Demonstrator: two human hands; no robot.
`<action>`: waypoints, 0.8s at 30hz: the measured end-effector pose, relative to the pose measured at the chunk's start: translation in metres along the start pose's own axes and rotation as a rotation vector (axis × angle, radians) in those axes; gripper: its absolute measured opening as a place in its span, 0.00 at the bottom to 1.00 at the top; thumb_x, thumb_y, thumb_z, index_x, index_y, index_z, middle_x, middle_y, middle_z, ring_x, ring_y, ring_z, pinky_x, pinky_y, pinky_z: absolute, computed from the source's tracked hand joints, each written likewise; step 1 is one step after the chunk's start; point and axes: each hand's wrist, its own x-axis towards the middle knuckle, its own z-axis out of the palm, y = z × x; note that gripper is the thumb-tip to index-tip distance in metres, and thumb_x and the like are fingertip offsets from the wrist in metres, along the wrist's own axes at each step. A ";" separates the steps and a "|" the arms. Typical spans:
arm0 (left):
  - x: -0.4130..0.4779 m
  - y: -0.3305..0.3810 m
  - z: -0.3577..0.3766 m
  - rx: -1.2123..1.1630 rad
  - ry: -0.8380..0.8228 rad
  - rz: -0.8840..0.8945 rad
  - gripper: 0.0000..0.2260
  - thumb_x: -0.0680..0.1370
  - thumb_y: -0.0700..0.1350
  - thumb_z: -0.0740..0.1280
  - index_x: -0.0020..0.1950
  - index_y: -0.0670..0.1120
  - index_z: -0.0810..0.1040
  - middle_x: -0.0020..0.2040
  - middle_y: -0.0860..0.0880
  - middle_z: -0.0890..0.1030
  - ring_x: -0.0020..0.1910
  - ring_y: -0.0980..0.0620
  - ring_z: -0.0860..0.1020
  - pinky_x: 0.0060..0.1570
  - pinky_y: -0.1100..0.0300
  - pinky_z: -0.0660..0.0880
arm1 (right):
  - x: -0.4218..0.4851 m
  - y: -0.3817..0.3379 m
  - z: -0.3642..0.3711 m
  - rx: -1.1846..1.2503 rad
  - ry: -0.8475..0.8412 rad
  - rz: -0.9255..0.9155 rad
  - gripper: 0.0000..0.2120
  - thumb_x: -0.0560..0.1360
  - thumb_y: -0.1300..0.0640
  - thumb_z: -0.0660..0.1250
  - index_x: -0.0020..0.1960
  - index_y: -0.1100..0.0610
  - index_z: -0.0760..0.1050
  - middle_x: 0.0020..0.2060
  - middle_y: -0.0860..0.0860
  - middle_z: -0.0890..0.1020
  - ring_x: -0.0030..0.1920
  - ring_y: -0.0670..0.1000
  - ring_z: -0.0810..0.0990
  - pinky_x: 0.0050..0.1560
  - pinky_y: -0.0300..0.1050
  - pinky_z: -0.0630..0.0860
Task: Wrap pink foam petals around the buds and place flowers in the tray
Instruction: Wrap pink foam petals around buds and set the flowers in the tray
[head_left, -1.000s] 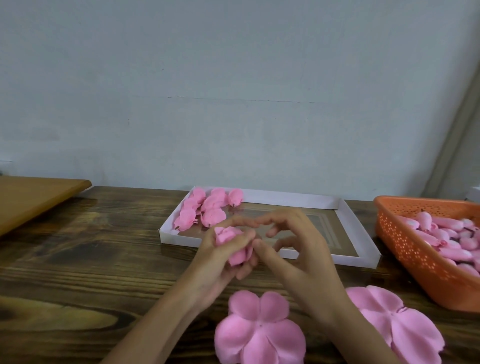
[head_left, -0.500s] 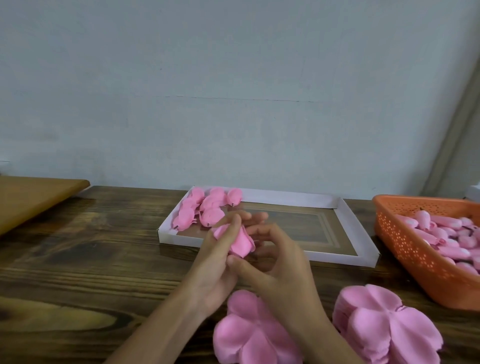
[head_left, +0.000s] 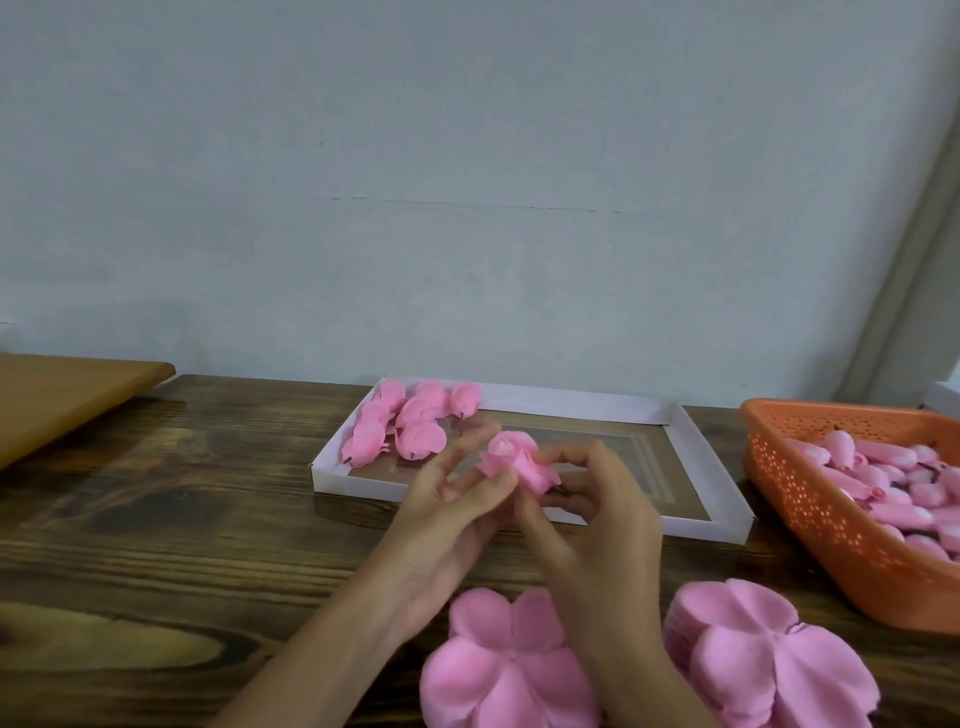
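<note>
Both hands are up over the near edge of a shallow white cardboard tray (head_left: 711, 467), w/ a small pink foam flower (head_left: 519, 462) between them, above the table & not in the tray yet. The right hand (head_left: 597, 535) has fingers and thumb curled round the flower's right side and base, gripping it. The left hand (head_left: 447, 525) is palm-up, fingers stretched nearly straight and spread, a bit blurred; its thumb tip touches the flower's lower left, so it's apart, not clamped. The flower's petals cup up round a paler centre. In the tray's far-left corner a cluster of finished pink foam flowers (head_left: 410, 431) lies on their sides, packed touching each other; the rest of the tray floor shows brown. To the right an orange perforated plastic basket (head_left: 810, 499) holds a heap of pink foam buds (head_left: 883, 467), near the tray but apart from it. At the near edge lie flat pink lobed foam cut-outs: the left petal stack (head_left: 498, 670) btwn the forearms, the right petal stack (head_left: 769, 665) just right of the right wrist, in front of the basket. All sits on a dark-stained wooden table (head_left: 182, 493); a lighter brown wooden board (head_left: 62, 395) is at far left, a pale grey-blue wall (head_left: 467, 208) behind
</note>
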 end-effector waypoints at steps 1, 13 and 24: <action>0.000 0.000 -0.001 0.008 -0.002 0.000 0.41 0.64 0.45 0.87 0.72 0.35 0.73 0.56 0.39 0.84 0.55 0.44 0.85 0.54 0.57 0.81 | 0.000 0.000 0.000 -0.049 0.021 -0.040 0.15 0.71 0.61 0.80 0.49 0.46 0.78 0.46 0.42 0.84 0.45 0.45 0.86 0.43 0.50 0.83; 0.000 0.007 -0.003 0.126 0.040 0.056 0.19 0.73 0.38 0.75 0.64 0.46 0.83 0.63 0.37 0.83 0.57 0.41 0.85 0.55 0.56 0.82 | 0.000 0.002 -0.001 -0.170 -0.018 -0.179 0.16 0.69 0.60 0.80 0.54 0.49 0.82 0.51 0.45 0.77 0.50 0.45 0.82 0.43 0.50 0.83; -0.004 0.004 0.000 0.054 -0.079 0.047 0.42 0.69 0.31 0.76 0.80 0.48 0.66 0.69 0.35 0.79 0.65 0.40 0.80 0.60 0.54 0.79 | 0.004 0.005 0.001 0.296 0.037 0.080 0.18 0.71 0.71 0.76 0.50 0.49 0.80 0.49 0.52 0.86 0.49 0.53 0.87 0.47 0.40 0.82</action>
